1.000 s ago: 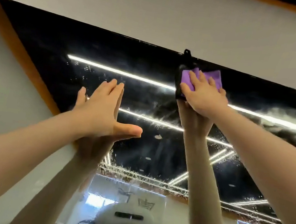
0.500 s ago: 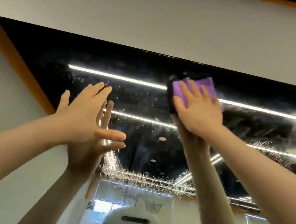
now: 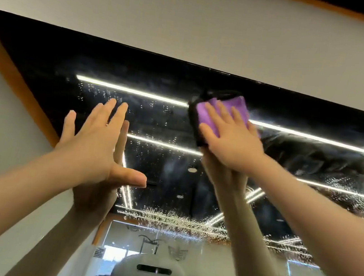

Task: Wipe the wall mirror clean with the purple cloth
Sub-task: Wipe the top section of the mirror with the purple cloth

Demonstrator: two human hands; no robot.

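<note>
R hand (image 3: 230, 140) presses flat, fingers straight, on folded purple cloth (image 3: 216, 112) w/ dark backing, near top edge of wall mirror (image 3: 167, 116). Glass droplet-speckled, smeared at right. L hand (image 3: 94, 145) spread flat on glass. No legible writing.

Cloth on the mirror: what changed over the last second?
The right hand slid the cloth down from the mirror's top edge and slightly left, leaving a dark gap above it. The left hand shifted a little, its fingers spreading slightly. Unchanged: right hand pressing flat on the cloth, left hand open against the glass, droplets across the lower mirror.
</note>
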